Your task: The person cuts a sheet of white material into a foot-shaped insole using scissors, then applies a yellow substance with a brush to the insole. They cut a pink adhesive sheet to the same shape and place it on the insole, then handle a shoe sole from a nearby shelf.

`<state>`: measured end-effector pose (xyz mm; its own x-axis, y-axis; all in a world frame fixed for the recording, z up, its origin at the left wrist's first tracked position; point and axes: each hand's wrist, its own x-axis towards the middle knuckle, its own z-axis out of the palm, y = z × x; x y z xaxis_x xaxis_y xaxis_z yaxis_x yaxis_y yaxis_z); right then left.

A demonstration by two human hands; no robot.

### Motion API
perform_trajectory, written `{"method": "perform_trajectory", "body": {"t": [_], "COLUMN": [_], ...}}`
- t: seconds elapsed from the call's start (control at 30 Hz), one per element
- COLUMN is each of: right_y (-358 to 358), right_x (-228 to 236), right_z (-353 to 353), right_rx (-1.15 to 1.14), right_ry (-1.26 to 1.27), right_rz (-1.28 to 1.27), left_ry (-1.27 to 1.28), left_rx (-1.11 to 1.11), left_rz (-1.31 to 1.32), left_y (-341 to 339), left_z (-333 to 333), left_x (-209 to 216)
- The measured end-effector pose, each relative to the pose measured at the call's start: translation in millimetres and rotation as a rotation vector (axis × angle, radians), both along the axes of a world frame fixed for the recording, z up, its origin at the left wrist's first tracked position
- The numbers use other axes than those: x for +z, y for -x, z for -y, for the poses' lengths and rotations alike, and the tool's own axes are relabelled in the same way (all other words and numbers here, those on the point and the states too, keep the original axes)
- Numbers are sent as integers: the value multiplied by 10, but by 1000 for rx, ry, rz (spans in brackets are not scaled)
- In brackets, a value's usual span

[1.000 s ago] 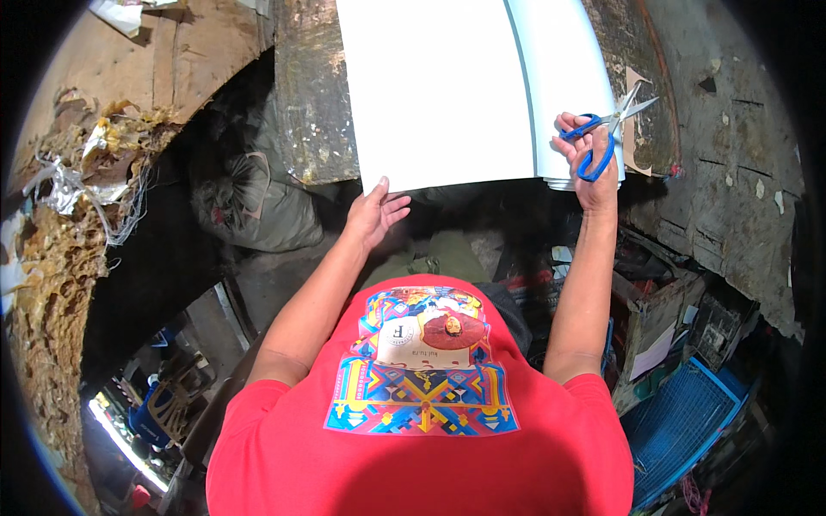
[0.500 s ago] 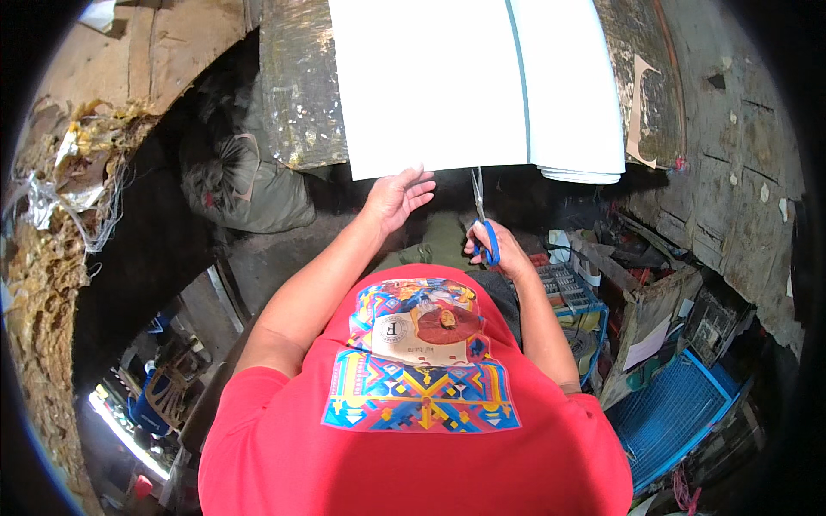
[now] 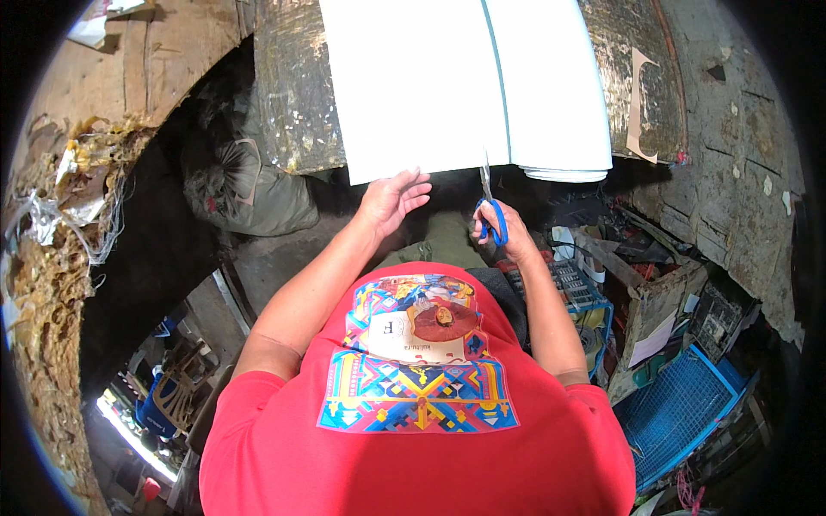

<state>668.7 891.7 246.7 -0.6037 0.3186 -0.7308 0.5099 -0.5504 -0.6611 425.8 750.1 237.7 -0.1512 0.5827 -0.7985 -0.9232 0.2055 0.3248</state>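
A large white sheet [image 3: 413, 86], with a dark green stripe down it and its right part folded or rolled into layers, lies over the dark worktable [image 3: 294, 112] and reaches past its near edge. My left hand [image 3: 394, 199] is at the sheet's near edge, fingers stretched out and apart, with the upper fingertips touching the edge. In my right hand [image 3: 509, 232] are scissors [image 3: 499, 225] with blue handles, pointing away from me. Their blades meet the sheet's near edge just left of the stripe; whether they are apart is hard to see.
A tan cut-out strip [image 3: 637, 107] lies on the table's right side. A tied grey-green sack [image 3: 271, 193] stands below on the left. At lower right are a cluttered wooden box [image 3: 658, 318] and a blue mesh crate [image 3: 675, 421]. Ragged yellowish material [image 3: 52, 284] edges the far left.
The scissors have moved right, closer to the stripe, and forward so that their tips overlap the sheet's edge. My left hand stays at the edge.
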Motion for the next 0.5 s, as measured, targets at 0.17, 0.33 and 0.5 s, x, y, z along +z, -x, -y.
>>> {"method": "perform_trajectory", "body": {"t": [0.17,0.33,0.5], "right_y": [4,-3,7], "right_x": [80,199,186], "right_z": [-41,-258,-295], "right_rx": [-10,225,155], "right_ry": [33,46,74], "right_rz": [-73,39,10], "left_ry": [22,-5,-5], "left_rx": [-38,-47,-8], "left_rz": [-80,-113,-60], "left_y": [3,21,10], "left_z": [-18,-28,-29], "left_x": [67,194,242]}}
